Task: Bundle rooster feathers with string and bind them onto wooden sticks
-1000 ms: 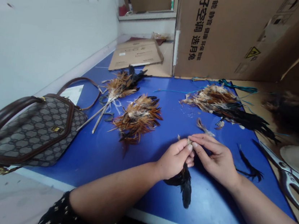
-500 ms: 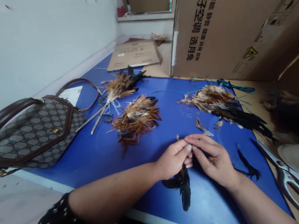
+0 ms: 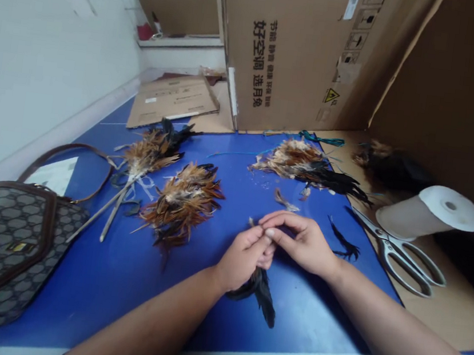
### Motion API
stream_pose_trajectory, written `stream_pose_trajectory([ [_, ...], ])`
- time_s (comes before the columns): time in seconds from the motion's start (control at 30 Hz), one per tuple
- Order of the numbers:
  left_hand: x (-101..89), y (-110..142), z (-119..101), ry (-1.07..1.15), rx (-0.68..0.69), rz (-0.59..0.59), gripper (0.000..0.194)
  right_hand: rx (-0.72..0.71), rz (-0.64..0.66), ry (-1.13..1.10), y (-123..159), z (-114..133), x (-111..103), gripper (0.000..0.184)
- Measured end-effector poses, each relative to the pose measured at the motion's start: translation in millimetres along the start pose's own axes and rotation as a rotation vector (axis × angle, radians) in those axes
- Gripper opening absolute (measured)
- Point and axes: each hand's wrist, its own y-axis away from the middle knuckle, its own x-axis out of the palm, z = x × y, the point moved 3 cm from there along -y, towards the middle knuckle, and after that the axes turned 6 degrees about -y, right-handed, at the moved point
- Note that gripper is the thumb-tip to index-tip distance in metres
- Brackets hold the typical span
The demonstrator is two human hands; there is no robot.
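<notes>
My left hand (image 3: pixel 244 256) is closed around a small bunch of black feathers (image 3: pixel 264 299), whose dark tips hang out below the fist. A pale quill end pokes out above the fingers. My right hand (image 3: pixel 304 243) touches the left at the fingertips, thumb and fingers pinched together at the top of the bunch. Whatever lies between those fingertips is hidden. Just beyond the hands lies a small loose brown feather (image 3: pixel 285 199). A few thin black feathers (image 3: pixel 341 240) lie right of my right hand.
Brown feather piles (image 3: pixel 186 200) lie left on the blue mat (image 3: pixel 197 322); a brown-and-black feather pile (image 3: pixel 303 162) lies behind. Feather-topped sticks (image 3: pixel 114 214) rest near a patterned handbag (image 3: pixel 7 253). Scissors (image 3: pixel 400 255) and a white spool (image 3: pixel 414 213) are right. A large cardboard box (image 3: pixel 304 53) stands behind.
The view has swung to the right, so everything sits further left and the white spool shows fully. My hands keep nearly the same grip on the black feathers.
</notes>
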Motion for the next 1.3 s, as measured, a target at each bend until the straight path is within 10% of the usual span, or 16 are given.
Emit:
stream_pose_trajectory([
  [0.33,3.0,-1,-4,0.146,-0.066,-0.053,0.034,0.097,-0.086,0.092,1,-5,-1,0.028],
  [0.57,-5.3,-2,-9,0.039,-0.036,-0.176,0.033,-0.135,-0.193,0.716,-2,9,-50,0.025],
  [0.9,-0.7,0,-6,-0.028,-0.058,-0.203,0.035,0.250,-0.117,1.501,65,7,-110,0.033],
  [1.13,1.4,-1,-6,-0.013,-0.039,-0.203,0.036,0.298,-0.178,1.283,73,-11,-113,0.019],
  [1.3,2.8,-3,-3,0.007,-0.002,-0.241,0.038,0.195,-0.258,0.697,65,-2,-78,0.022],
])
